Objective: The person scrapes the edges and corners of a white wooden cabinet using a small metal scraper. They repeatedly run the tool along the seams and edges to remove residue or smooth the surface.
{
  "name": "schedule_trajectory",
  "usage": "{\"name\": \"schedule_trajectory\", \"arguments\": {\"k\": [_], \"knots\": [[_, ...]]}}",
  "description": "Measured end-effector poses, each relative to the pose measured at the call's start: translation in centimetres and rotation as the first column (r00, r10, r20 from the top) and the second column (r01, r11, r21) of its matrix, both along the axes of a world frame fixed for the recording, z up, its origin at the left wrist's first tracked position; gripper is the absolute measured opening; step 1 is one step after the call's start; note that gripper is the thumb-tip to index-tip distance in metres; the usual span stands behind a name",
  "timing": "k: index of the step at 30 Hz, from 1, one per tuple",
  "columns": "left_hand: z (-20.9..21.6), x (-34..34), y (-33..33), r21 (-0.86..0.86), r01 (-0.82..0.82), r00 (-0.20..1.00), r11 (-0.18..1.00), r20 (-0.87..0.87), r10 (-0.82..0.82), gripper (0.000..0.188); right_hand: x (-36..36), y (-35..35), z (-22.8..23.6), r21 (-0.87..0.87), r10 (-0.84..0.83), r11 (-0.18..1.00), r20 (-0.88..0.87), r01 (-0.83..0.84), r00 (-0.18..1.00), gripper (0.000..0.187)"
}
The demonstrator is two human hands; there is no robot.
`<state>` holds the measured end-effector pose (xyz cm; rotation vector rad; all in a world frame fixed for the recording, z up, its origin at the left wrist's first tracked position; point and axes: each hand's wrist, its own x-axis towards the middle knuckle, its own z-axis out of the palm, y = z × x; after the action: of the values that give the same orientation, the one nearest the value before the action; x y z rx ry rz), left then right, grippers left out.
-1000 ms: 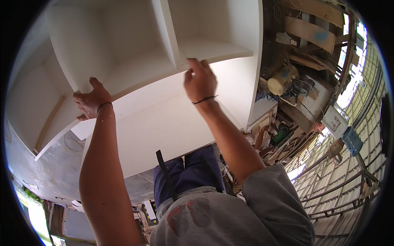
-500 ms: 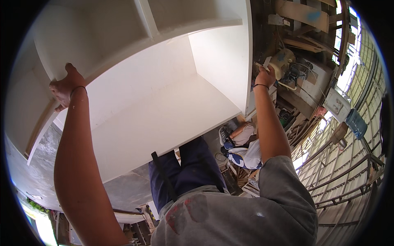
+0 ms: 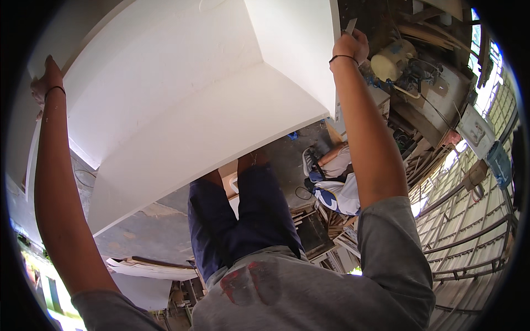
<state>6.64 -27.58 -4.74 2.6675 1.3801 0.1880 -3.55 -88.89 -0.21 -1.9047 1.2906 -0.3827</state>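
Note:
A large white open cabinet [image 3: 210, 121] fills the upper left, its inner back and side panels facing me. My left hand [image 3: 47, 85] grips the edge of one of its boards at the far left, thumb on top, the other fingers partly hidden. On the right, beside the outer edge of the cabinet's side panel [image 3: 298, 55], my right hand [image 3: 353, 47] is closed around a thin, flat, pale strip [image 3: 351, 25] that looks like a scraper blade. Its lower part is hidden in the fingers. Whether this hand touches the panel I cannot tell.
A cream tank compressor [image 3: 392, 59] with hoses stands right of my right hand. Below it, a seated or crouching person's leg and shoe [image 3: 310, 161] show beside white and blue cloth [image 3: 337, 196]. Wood scraps [image 3: 428, 157] are piled near a metal-framed wall [image 3: 469, 237].
Both hands sit higher in the picture, the left farther left, the right nearer the side panel's edge. The cabinet's shelf divider has left view, and more of my legs and the floor shows.

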Motion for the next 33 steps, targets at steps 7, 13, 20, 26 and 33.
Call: {"name": "schedule_trajectory", "arguments": {"k": [7, 13, 20, 26, 33], "knots": [[-0.3, -9.2, -8.9, 0.078, 0.544, 0.798, 0.835, 0.26, -0.544, 0.094, -0.9, -2.0, -1.3, -0.082, 0.044, 0.996, 0.038, -0.041, 0.998, 0.022], [8.3, -25.3, -37.2, -0.333, 0.787, 0.612, 0.52, 0.53, -0.587, 0.056, 0.0, -0.5, -0.8, -0.05, 0.017, 0.999, -0.016, -0.017, 1.0, 0.017], [12.8, -36.8, -57.9, -0.965, 0.242, 0.97, -0.097, 0.24, 0.03, 0.039, 0.1, -2.3, -0.7, 0.398, -0.008, 0.915, 0.184, -0.067, 0.983, 0.016], [10.8, -35.3, -63.6, -0.998, -0.002, 0.886, -0.056, -0.028, 0.463, 0.031, -3.5, -8.8, 4.1, 0.661, 0.11, 0.73, 0.131, -0.17, 0.985, 0.022], [10.6, -36.2, -65.3, -0.996, 0.075, 0.786, -0.054, 0.025, 0.618, 0.024, -13.4, -19.6, 8.6, 0.724, 0.533, 0.575, 0.023, -0.382, 0.846, 0.016]]}}
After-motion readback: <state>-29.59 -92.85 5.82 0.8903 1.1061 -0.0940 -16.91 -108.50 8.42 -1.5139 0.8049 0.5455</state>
